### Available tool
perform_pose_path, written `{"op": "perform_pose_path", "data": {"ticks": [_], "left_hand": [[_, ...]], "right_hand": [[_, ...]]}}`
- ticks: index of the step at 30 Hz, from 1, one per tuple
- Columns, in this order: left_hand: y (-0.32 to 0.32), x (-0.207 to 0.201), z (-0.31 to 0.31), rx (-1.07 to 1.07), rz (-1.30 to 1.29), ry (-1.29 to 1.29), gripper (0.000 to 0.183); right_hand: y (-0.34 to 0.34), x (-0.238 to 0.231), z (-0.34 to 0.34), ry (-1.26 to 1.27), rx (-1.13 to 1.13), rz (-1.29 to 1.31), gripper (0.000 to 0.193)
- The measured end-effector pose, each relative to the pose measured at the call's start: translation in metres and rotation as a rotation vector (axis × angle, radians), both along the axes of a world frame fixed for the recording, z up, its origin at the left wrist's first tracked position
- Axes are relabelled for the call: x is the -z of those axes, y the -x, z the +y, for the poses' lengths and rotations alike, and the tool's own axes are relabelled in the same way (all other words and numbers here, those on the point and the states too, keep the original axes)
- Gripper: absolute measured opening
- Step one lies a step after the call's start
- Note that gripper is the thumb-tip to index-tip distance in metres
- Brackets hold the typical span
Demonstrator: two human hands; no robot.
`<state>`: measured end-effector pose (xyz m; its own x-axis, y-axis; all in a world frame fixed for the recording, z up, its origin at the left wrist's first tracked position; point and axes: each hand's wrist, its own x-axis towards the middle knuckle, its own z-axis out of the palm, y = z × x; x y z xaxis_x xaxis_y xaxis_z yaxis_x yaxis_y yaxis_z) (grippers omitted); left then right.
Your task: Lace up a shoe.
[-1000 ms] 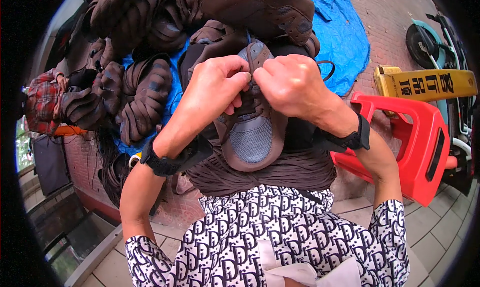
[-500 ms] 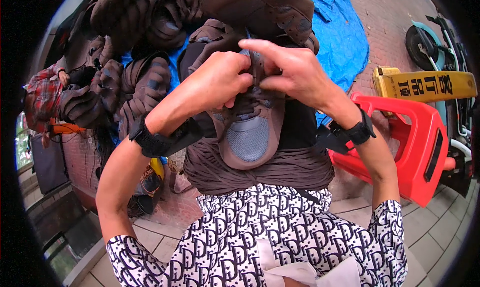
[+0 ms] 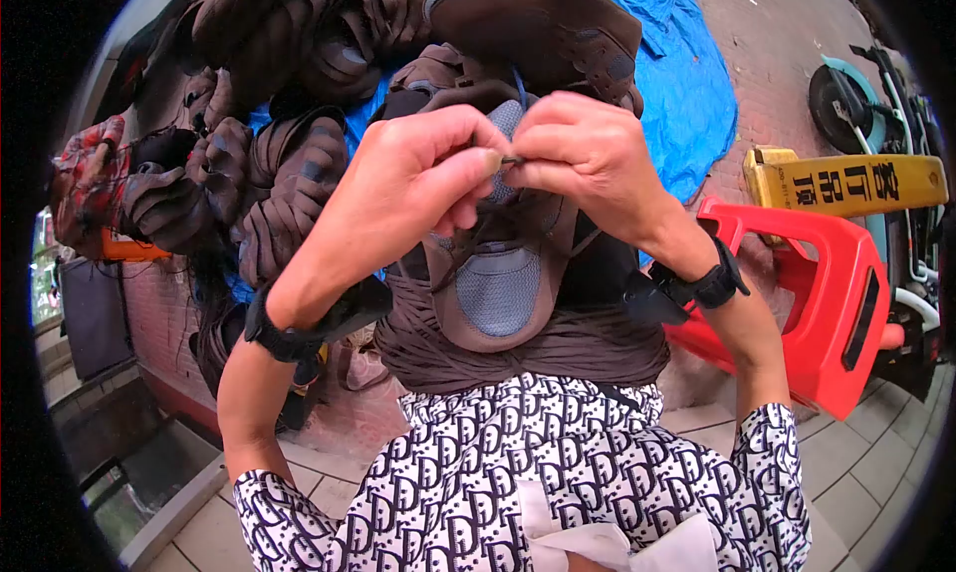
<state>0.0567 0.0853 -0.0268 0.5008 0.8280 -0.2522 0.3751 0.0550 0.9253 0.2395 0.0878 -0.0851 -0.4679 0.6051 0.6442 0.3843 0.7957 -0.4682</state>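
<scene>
A brown shoe upper [image 3: 496, 291] with a grey mesh toe lies over my lap, its toe toward me. Above its tongue [image 3: 506, 122], my left hand [image 3: 423, 169] and my right hand [image 3: 588, 154] meet with fingertips pinched. A short dark piece of shoelace [image 3: 511, 160] shows between them, held from both sides. My fingers hide most of the lacing and eyelets. Under the toe, a thick bundle of brown shoelaces [image 3: 612, 341] spreads across my lap.
Stacked brown shoe uppers [image 3: 299, 179] lie at the left, others beyond my hands on a blue tarp [image 3: 687, 114]. On my right are a red plastic stool [image 3: 832, 343], a yellow box [image 3: 846, 182] and a parked two-wheeler [image 3: 846, 99]. A person in a plaid sleeve [image 3: 85, 189] is far left.
Both hands have come together fingertip to fingertip above the tongue, pinching the shoelace. My right index finger, stretched out before, is now curled in. The tongue shows more.
</scene>
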Motion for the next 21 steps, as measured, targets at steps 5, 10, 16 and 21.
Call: {"op": "perform_pose_path", "data": {"ticks": [5, 10, 16, 21], "left_hand": [[0.012, 0.021, 0.027, -0.094, 0.124, -0.543, 0.021], [0.022, 0.029, 0.033, 0.178, 0.433, -0.469, 0.029], [0.018, 0.035, 0.034, 0.235, 0.579, -0.605, 0.036], [0.013, 0.026, 0.049, 0.215, 0.577, -0.241, 0.034]], "right_hand": [[-0.010, 0.005, -0.012, 0.576, -0.143, 0.290, 0.010], [-0.011, 0.002, -0.010, 0.388, -0.135, 0.220, 0.011], [0.001, -0.036, -0.020, 0.276, -0.295, 0.334, 0.011], [0.011, -0.029, -0.009, 0.175, -0.088, 0.066, 0.011]]}}
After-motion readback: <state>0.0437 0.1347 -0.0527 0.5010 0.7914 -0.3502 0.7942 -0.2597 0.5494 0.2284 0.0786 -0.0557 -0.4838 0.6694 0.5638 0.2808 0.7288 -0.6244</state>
